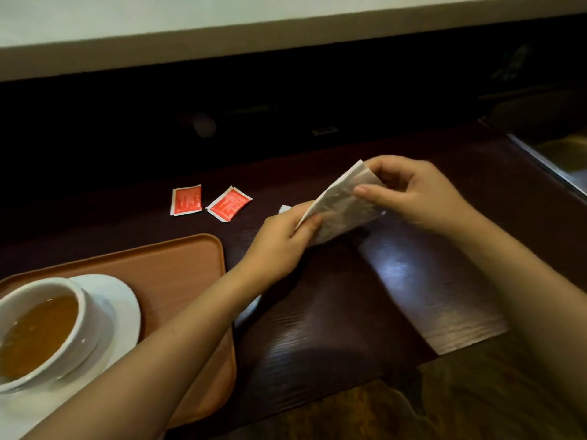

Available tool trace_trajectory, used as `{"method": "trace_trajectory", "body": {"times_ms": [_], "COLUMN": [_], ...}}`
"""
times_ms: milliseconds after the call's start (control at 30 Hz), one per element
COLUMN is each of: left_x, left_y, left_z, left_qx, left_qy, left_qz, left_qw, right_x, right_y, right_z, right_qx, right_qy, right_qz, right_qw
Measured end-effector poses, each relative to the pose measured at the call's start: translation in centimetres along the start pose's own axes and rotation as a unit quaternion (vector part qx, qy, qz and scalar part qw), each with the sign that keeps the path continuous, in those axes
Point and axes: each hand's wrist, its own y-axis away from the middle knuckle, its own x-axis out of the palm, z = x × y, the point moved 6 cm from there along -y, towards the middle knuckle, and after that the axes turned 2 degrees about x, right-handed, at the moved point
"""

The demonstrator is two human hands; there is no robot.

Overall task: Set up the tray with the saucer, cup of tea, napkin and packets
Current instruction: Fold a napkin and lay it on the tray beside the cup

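A white napkin (338, 204) is held tilted above the dark table between both hands. My left hand (281, 241) pinches its lower left edge and my right hand (409, 192) grips its upper right end. An orange tray (178, 265) lies at the lower left. On it a white saucer (119, 300) carries a white cup of tea (41, 328). Two red packets (186, 200) (229, 203) lie flat on the table beyond the tray, to the left of my hands.
The dark wooden table (333, 328) ends at a front edge at the lower right, with patterned floor below. A small white scrap (284, 208) shows behind my left hand. A metal-edged ledge (546, 163) runs along the far right.
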Motion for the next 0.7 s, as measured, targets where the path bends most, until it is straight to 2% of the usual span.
{"method": "trace_trajectory", "body": {"times_ms": [167,367,567,700], "left_x": [-1.2,-3.0,-4.8,-6.4], "left_y": [0.5,1.7,7.2,12.9], "left_z": [0.8,0.8,1.0,2.5], "left_qx": [-0.043,-0.099,-0.231,-0.333], "left_qy": [0.057,0.130,0.296,0.319], "left_qz": [0.027,-0.018,-0.064,-0.142], "left_qw": [0.997,0.986,0.925,0.876], "right_x": [1.4,3.3,8.4,15.1], "right_y": [-2.8,-4.9,-6.9,-7.2], "right_z": [0.2,1.4,2.0,2.6], "right_qx": [0.025,0.030,0.065,0.039], "right_qy": [-0.025,-0.044,-0.058,0.044], "right_qz": [-0.002,0.033,0.065,0.128], "right_qw": [0.999,0.998,0.994,0.990]}}
